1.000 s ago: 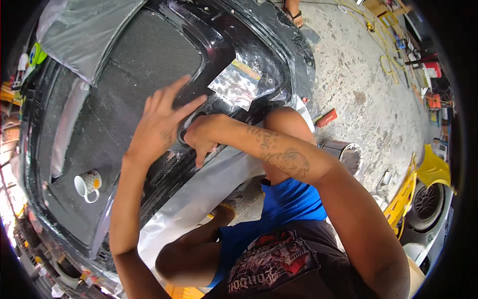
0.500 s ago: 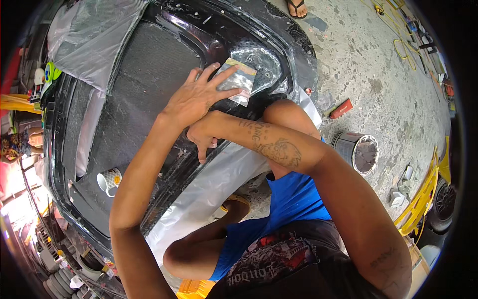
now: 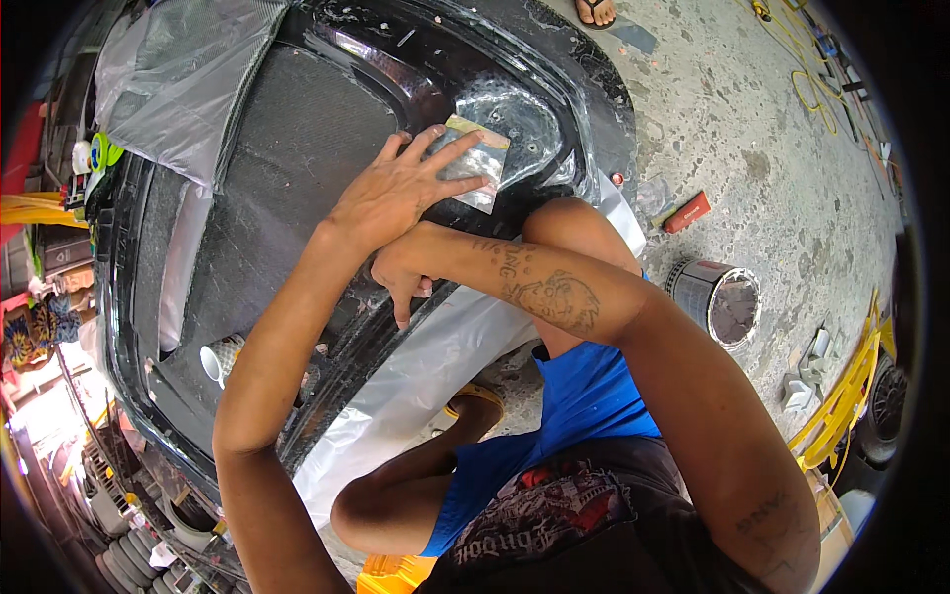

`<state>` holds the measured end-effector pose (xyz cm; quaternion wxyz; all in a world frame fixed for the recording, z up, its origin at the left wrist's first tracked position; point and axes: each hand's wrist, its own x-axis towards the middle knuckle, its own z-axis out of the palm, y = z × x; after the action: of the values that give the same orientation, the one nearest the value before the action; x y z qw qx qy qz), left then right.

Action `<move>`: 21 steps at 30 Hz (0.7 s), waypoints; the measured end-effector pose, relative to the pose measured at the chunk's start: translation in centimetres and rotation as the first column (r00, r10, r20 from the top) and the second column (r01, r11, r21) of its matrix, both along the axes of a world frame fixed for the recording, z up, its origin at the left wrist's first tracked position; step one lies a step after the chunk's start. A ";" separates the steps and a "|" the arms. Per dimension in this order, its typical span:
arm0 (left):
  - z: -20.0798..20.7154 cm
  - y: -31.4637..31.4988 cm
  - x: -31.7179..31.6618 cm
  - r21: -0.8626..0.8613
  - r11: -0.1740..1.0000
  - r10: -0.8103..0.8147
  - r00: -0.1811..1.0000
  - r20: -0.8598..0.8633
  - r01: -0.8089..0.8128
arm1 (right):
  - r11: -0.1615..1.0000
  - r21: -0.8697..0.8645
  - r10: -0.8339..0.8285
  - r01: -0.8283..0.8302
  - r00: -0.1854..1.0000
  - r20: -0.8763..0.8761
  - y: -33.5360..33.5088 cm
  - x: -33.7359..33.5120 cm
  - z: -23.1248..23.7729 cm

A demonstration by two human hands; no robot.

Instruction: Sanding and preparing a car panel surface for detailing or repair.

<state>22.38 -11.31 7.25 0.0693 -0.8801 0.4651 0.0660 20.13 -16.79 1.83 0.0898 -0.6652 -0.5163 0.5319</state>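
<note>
My left hand (image 3: 401,188) lies spread on the black car body panel (image 3: 297,129), fingers stretched out and apart. Two of its fingers rest on a thin, pale rectangular sheet (image 3: 477,168), perhaps sandpaper. The sheet partly covers a dull, whitish patch (image 3: 520,134) in the panel's rounded recess. Crossing beneath my left wrist, my right hand (image 3: 404,269) sits by the panel's near edge. One of its fingers points down toward me, and I see nothing in it; the other fingers are partly hidden.
A white patterned mug (image 3: 220,358) stands on the panel, partly behind my left forearm. Plastic film (image 3: 396,381) hangs along the near edge. On the concrete floor at right are a can (image 3: 727,305), a red block (image 3: 687,212) and yellow parts (image 3: 841,406). Someone's sandalled foot (image 3: 597,12) shows at the top.
The view has shifted slightly, and my left forearm now covers more of the mug. Both hands and the pale sheet keep nearly the same places on the panel.
</note>
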 end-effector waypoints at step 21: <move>8.9 3.4 -7.0 -0.369 0.887 0.250 0.961 -0.119 -0.276 | 0.990 0.041 -0.135 0.133 0.990 0.049 -1.7 0.0 3.1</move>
<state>15.38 -7.88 16.19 -0.1290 -0.9287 0.3476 0.0126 20.12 -18.51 4.96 0.1245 -0.7101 -0.4823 0.4977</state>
